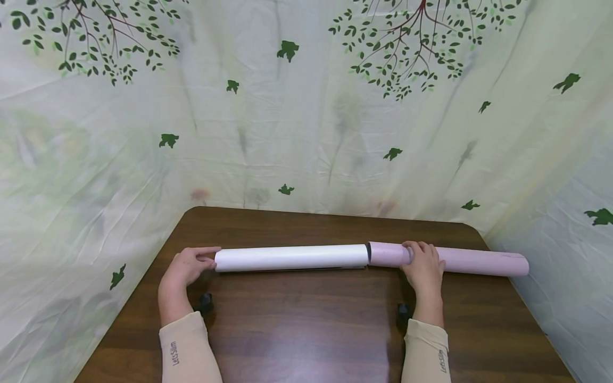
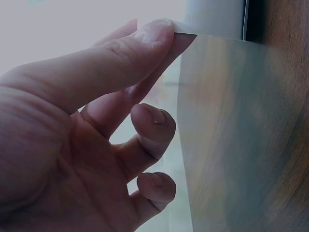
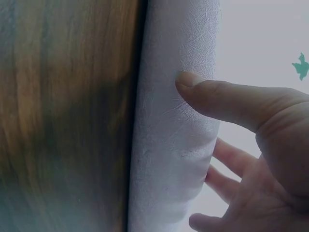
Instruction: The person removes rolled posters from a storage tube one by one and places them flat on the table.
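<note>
A white roll (image 1: 292,258) lies across the wooden table, in line with a pink roll (image 1: 483,261) on its right. Their ends meet at a dark rim; whether one sits inside the other I cannot tell. My left hand (image 1: 187,268) pinches the white roll's left end. In the left wrist view, thumb (image 2: 154,34) and forefinger hold its edge, while the other fingers curl free. My right hand (image 1: 423,268) grips the pink roll near its left end. The right wrist view has the thumb (image 3: 207,94) on its textured surface and fingers partly hidden behind it.
The brown table (image 1: 297,319) has rounded far corners. A pale curtain (image 1: 311,117) printed with leaves and branches hangs behind it and along both sides. The pink roll's right end reaches past the table's right edge.
</note>
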A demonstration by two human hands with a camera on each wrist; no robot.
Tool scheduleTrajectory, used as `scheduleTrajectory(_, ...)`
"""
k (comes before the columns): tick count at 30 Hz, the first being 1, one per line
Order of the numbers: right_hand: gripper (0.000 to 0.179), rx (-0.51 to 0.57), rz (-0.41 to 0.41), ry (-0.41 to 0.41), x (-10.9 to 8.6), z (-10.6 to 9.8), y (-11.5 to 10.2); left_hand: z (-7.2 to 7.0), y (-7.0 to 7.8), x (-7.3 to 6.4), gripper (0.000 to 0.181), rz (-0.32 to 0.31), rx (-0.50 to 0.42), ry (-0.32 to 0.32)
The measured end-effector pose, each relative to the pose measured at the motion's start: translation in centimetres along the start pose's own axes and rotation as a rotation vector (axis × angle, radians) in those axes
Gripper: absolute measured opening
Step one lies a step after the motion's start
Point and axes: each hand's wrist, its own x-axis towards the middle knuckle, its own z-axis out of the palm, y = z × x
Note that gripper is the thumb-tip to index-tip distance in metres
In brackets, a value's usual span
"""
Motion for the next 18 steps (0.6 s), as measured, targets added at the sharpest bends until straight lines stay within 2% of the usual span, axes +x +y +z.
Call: scheduleTrajectory(18, 0.053, -0.036, 0.059, 0.072, -0.11, 0.60, -0.79, 0.03, 0.03, -0.03, 0.051, -0.006, -0.018, -0.011)
